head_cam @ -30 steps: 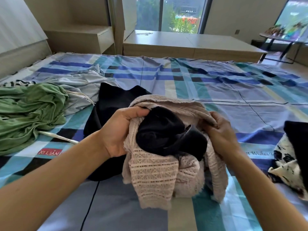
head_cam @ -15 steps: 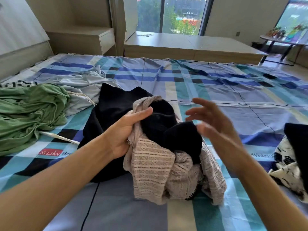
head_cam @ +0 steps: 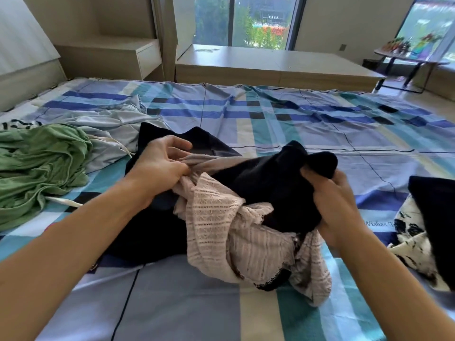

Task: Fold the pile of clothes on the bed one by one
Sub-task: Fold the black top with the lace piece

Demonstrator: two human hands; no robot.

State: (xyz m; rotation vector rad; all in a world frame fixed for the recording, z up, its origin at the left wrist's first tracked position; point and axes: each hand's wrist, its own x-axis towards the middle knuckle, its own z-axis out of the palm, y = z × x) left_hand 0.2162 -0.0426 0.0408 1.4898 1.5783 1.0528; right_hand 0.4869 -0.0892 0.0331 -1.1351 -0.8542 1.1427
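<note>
Head view: left hand [head_cam: 157, 166] pinches the beige lace top [head_cam: 221, 230], right hand [head_cam: 337, 205] grips the black garment [head_cam: 270, 183] tangled with it, so untangling apparently precedes folding

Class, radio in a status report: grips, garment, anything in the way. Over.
Left grip pinching beige lace garment; right grip clutching black fabric. Garment bunched, not yet folded. Dark garment lies underneath.

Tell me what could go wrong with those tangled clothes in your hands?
1. The left hand grips the beige lace garment while the right hand grips the black fabric bunched in it; tugging might snag or tear the open lace.
2. The bundle hangs over another black garment on the bed, so that one could get dragged along and rumpled.
</note>
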